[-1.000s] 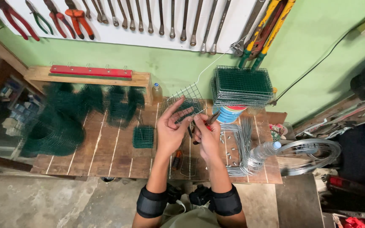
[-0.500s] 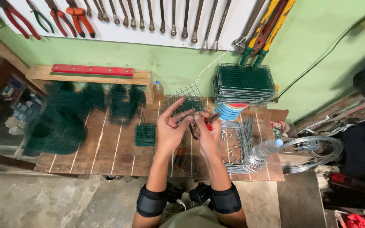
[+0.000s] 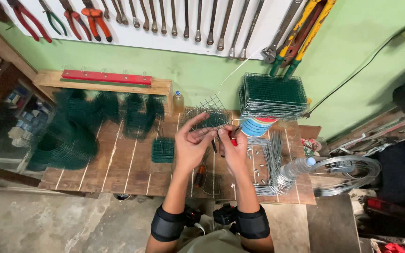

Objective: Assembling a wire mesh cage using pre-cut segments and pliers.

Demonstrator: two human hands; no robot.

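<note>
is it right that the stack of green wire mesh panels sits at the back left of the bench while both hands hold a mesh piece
Not quite. The head view shows the stack of green wire mesh panels at the back right of the bench. The left hand and right hand do hold a mesh piece.

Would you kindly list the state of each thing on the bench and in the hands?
left hand: gripping the mesh piece
right hand: closed on red-handled pliers
mesh piece: held up, tilted
red-handled pliers: held at the mesh edge
mesh panel stack: piled flat
wire coil: wound, lying flat
small bottle: upright, capped
</note>
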